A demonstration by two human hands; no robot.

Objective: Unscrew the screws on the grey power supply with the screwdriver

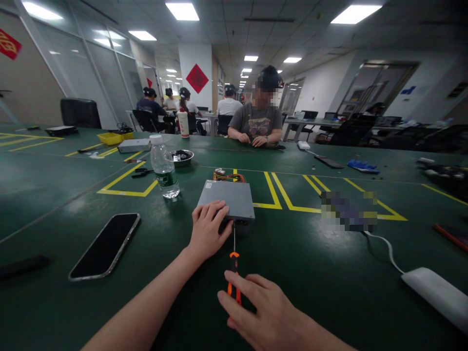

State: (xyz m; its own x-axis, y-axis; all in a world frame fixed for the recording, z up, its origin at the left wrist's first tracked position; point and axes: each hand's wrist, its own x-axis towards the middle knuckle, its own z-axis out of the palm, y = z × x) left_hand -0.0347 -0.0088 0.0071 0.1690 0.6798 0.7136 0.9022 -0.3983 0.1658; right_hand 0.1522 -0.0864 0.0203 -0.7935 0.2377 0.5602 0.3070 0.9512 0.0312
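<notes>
A grey metal computer power supply (234, 195) lies on the green table in front of me, its bundle of coloured wires (230, 176) at the far side. My left hand (210, 229) grips its near left corner, fingers on the top and thumb by the front face. In my right hand (258, 309) is a screwdriver (234, 263) with an orange and black handle. Its thin shaft points away from me, and the tip meets the near face of the power supply, close to my left thumb. The exact spot under the tip is too small to make out.
To the left lie a phone (106, 246) and a water bottle (164, 168), with a metal bowl (183, 157) behind. On the right, a white cable runs to a white power bank-like block (437, 295). Across the table sits a person (258, 122) with both hands on the tabletop.
</notes>
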